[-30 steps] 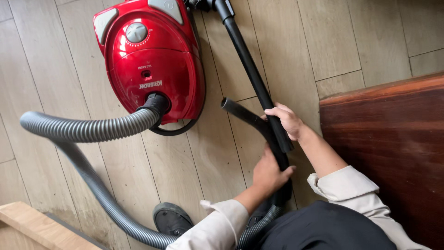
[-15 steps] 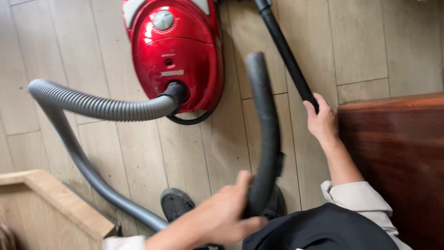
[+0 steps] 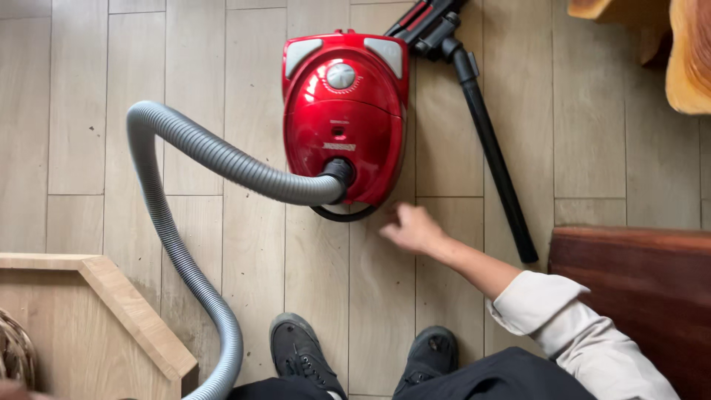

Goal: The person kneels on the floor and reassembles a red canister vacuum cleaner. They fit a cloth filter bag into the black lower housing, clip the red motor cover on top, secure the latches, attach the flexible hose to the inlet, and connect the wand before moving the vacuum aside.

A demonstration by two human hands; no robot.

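head cam | looks straight down at wooden floor (image 3: 74, 111) | standing height, shoes (image 3: 304, 355) at bottom edge

Vacuum cleaner (image 3: 344, 118): glossy red plastic shell, grey matt inserts. Hose (image 3: 167, 222) from its front: ribbed grey plastic. Wand (image 3: 495, 159) to its right: matt black. Floor (image 3: 74, 96) beneath: pale wood-look planks, matt, speckled. Bench (image 3: 629, 289) right: dark polished wood.

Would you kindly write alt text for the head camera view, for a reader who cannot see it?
A person's right hand, open and empty, reaches toward a red vacuum cleaner on a pale wood-plank floor. A grey ribbed hose loops left from the cleaner's front, and a black tube lies on the floor to its right. The left hand is out of view.
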